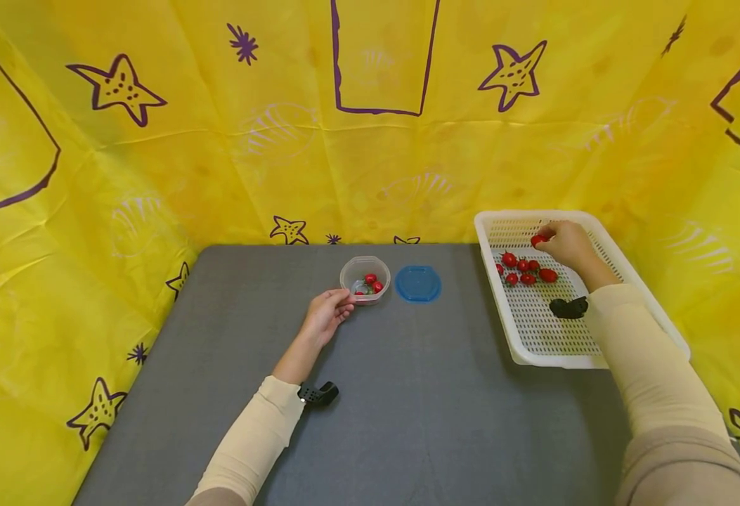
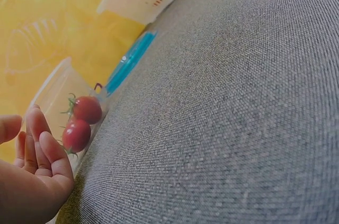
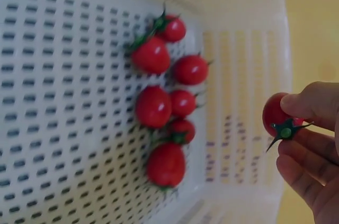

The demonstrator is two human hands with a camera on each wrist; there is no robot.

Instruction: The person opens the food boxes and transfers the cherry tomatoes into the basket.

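The held cherry tomato (image 3: 274, 112) lies right of, and slightly farther than, the clear plastic container (image 1: 365, 261), with the basket's left rim and the blue lid (image 1: 418, 284) between them. The right hand (image 1: 566, 242) pinches that tomato by the far rim of the white perforated basket (image 1: 501, 302), at the table's (image 1: 420, 393) far right corner. The left hand (image 1: 327, 313) is much nearer the container; thumb and bent fingers hold its near left rim, close to the table's far edge.

The tomato's long axis is hard to judge: fingers cover 1 side, its green calyx showing beside them. Beneath lie 7 loose tomatoes (image 3: 153, 106), blurred in the right wrist view. Inside the container 2 tomatoes (image 2: 87, 109) show clearly; a red patch behind the near rim is too hidden to count. The left wrist view cuts off most of the basket.
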